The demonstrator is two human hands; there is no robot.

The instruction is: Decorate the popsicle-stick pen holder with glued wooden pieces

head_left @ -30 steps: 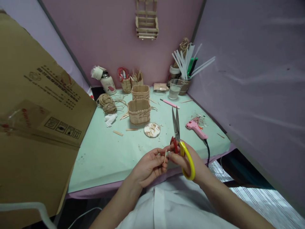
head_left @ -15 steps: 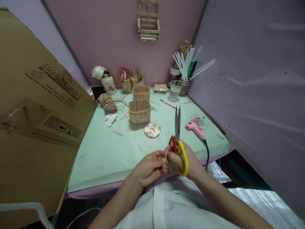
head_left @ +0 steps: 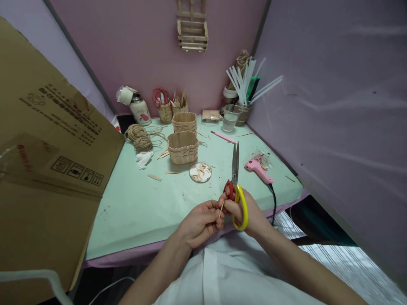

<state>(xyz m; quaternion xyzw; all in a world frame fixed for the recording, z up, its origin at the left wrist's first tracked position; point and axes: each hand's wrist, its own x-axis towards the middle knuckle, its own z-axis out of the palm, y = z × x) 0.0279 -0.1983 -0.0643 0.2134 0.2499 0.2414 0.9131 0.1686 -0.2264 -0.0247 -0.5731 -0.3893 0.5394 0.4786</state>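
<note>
My left hand point(head_left: 202, 222), near the table's front edge, pinches a thin wooden strip point(head_left: 221, 209). The fingertips of my right hand point(head_left: 243, 209) meet the strip at its upper end. That same hand holds a pair of scissors point(head_left: 235, 163) with one red and one yellow handle loop. The blades point away from me and lie nearly together, with nothing visible between them. Beyond my hands sits a round dish point(head_left: 200, 173) of small wood scraps. Behind it stand a woven wooden basket point(head_left: 182, 149) and a second basket point(head_left: 184, 122).
A pink glue gun point(head_left: 259, 170) lies at the right, its black cord hanging over the edge. Twine point(head_left: 140, 136) and a white cloth point(head_left: 144, 159) are at the left, beside a tall cardboard box point(head_left: 57, 169). A clear cup point(head_left: 230, 120) with liquid stands at the back.
The view has shifted slightly, so the table things sit a little further left. My right hand and the scissors have tilted a little; both hands keep their hold.
</note>
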